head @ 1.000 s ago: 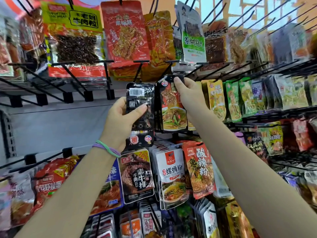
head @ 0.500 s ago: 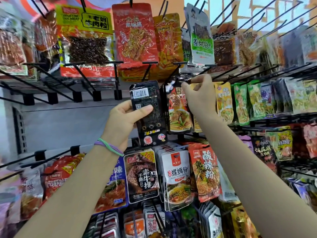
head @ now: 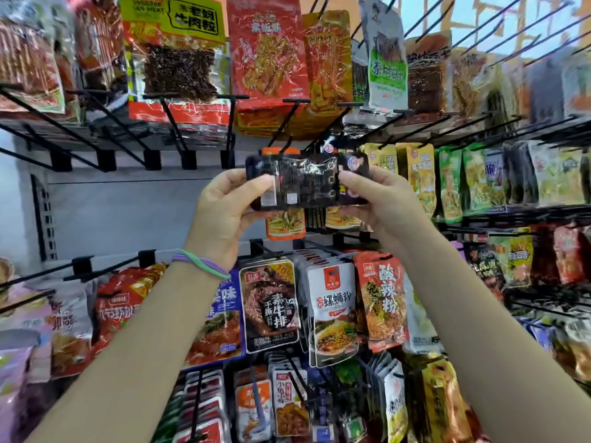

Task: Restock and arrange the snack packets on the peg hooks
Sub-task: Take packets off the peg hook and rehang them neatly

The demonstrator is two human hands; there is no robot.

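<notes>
- Black snack packet (head: 307,183) is held sideways (long axis horizontal), up in front of the middle row of peg hooks (head: 281,129), back side w/ barcode label facing the camera.
- Left hand (head: 224,212): thumb on the packet's left end, fingers curled behind; pinching it.
- Right hand (head: 377,199): thumb on the right end, fingers behind; also pinching. Both hands share the load.
- Handling, as a guess: light, thin, flexible foil/plastic pouch. Glossy and crinkled, so prob. slippery; contents likely soft, not fragile. It bends easily if only one end is held.
- Best hold: near the top edge, either side of the hang hole, so the hole stays clear for the hook tip. Hole itself can't be made out here (blur).
- Needs turning upright before threading onto a hook.
- Just behind the packet: orange packets (head: 285,223) hang on one hook, yellow packets (head: 415,174) to the right.
- Display as container: top row holds big red packets (head: 267,49) and a yellow-label meat packet (head: 179,59).
- Lower row is packed w/ white pouches (head: 332,308) and dark pouches (head: 270,308), several deep per hook.
- Hooks at left of the middle row, by the grey back panel (head: 128,212), show no stock.
</notes>
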